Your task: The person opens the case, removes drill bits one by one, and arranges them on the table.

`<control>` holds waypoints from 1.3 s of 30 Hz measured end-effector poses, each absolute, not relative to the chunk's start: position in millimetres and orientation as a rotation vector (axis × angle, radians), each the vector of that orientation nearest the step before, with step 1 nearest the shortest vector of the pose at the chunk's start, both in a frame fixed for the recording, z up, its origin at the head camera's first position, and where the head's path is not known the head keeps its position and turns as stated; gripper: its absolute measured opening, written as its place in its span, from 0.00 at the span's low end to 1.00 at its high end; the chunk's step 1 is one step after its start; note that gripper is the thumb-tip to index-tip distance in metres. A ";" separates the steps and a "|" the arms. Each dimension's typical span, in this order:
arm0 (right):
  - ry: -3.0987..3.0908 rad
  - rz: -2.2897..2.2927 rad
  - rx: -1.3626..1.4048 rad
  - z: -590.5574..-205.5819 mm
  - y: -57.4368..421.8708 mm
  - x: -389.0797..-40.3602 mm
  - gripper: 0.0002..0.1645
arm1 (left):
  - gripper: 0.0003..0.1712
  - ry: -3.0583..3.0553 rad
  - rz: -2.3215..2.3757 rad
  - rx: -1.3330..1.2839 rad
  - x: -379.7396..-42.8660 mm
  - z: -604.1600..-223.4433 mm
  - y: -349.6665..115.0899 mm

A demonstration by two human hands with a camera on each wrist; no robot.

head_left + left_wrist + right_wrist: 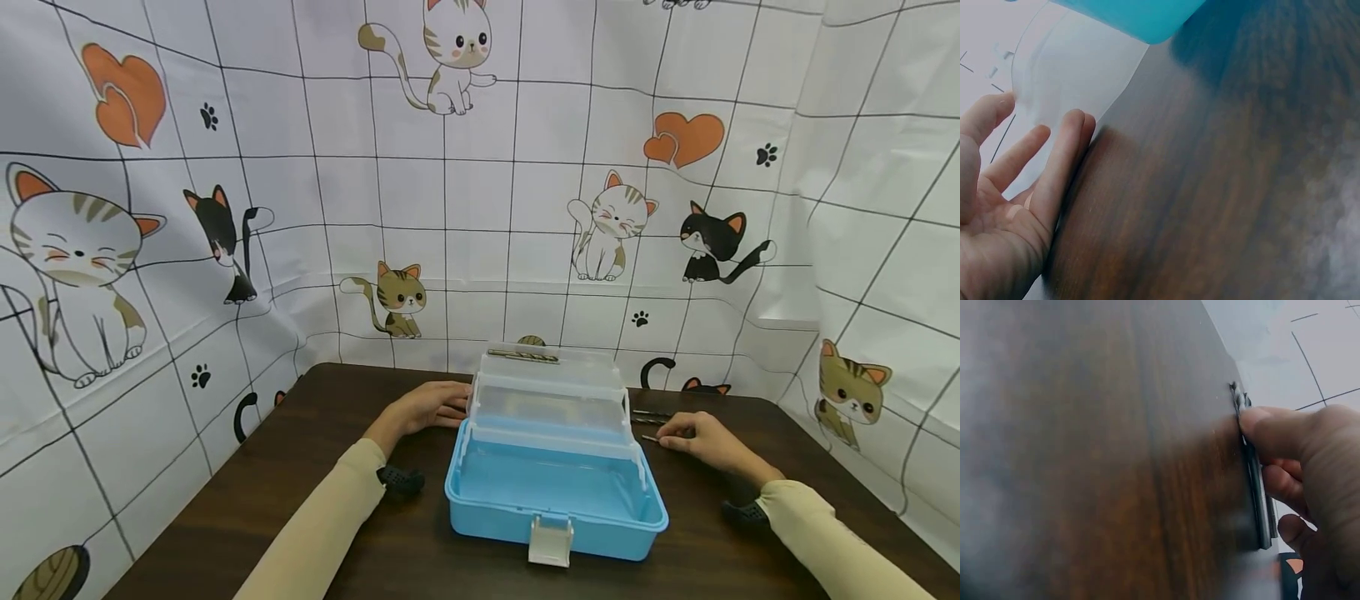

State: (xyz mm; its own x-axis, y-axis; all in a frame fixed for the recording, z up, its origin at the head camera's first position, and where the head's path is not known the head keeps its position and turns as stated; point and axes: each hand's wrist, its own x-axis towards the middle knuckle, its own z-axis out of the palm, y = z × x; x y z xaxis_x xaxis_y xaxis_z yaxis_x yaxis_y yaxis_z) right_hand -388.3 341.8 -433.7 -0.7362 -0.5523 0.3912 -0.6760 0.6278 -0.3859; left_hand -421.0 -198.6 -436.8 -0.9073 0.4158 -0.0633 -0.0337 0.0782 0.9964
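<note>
A light blue plastic box point(555, 483) stands with its translucent lid point(551, 404) tipped back, away from me. Beside the lid's left edge is my left hand point(427, 407), fingers loosely extended; in the left wrist view the fingertips point(1041, 132) are right at the clear plastic. On the box's right, my right hand point(693, 437) pinches a slim metal drill bit point(650, 438) low over the table, its spiral end point(1241, 400) showing past the thumb. More drill bits point(648, 416) lie just beyond those fingers. Another brassy drill bit point(522, 356) lies along the lid's far part.
The dark wooden table point(420, 533) runs back to a white cloth backdrop point(480, 200) printed with cats and grid lines. A white latch point(551, 542) hangs from the box's front. Dark bands point(400, 481) sit at both wrists.
</note>
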 end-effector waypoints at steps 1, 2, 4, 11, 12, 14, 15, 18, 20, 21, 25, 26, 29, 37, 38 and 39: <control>-2.621 0.758 1.011 -434.0 342.0 -389.1 0.04 | 0.34 2.033 1.891 0.374 -420.5 -437.9 -198.7; -2.626 0.748 1.018 -434.4 342.0 -390.1 0.04 | 0.34 2.031 1.894 0.367 -420.1 -438.7 -198.8; -2.630 0.741 1.014 -435.1 341.3 -392.2 0.05 | 0.34 2.040 1.897 0.371 -419.4 -439.9 -198.8; -2.669 0.742 0.907 -436.7 340.5 -395.9 0.04 | 0.35 2.027 1.905 0.412 -418.3 -440.1 -197.4; -2.672 0.741 0.900 -437.3 340.4 -395.7 0.04 | 0.35 2.022 1.907 0.412 -417.8 -440.1 -197.4; -2.674 0.737 0.890 -438.2 339.9 -395.4 0.04 | 0.34 2.022 1.907 0.409 -416.9 -440.0 -197.5; -2.674 0.736 0.886 -438.4 339.8 -395.4 0.04 | 0.34 2.023 1.909 0.407 -416.4 -439.9 -197.5; -2.666 0.736 0.883 -438.7 338.6 -396.0 0.04 | 0.33 2.026 1.914 0.404 -415.8 -439.6 -197.6; -2.657 0.734 0.878 -438.5 338.0 -396.7 0.04 | 0.32 2.031 1.913 0.412 -415.8 -439.4 -197.8; -2.651 0.729 0.878 -438.3 337.7 -396.9 0.04 | 0.32 2.031 1.913 0.416 -415.8 -439.3 -197.8; -2.632 0.712 0.850 -438.7 337.6 -396.7 0.04 | 0.32 2.031 1.907 0.433 -416.4 -438.9 -198.1; -2.624 0.715 0.832 -438.7 337.7 -396.1 0.04 | 0.32 2.030 1.907 0.434 -416.6 -439.1 -198.1; -2.618 0.757 0.767 -436.0 338.0 -394.0 0.07 | 0.32 2.034 1.903 0.441 -417.6 -440.4 -198.6; -2.629 0.953 0.642 -401.5 324.8 -384.6 0.21 | 0.34 2.054 1.899 0.427 -416.9 -438.2 -198.5; -2.634 0.967 0.648 -395.3 321.2 -383.8 0.21 | 0.34 2.057 1.901 0.416 -416.3 -438.1 -198.8; -2.634 0.991 0.654 -389.3 317.1 -383.3 0.22 | 0.33 2.059 1.902 0.406 -415.6 -438.0 -199.4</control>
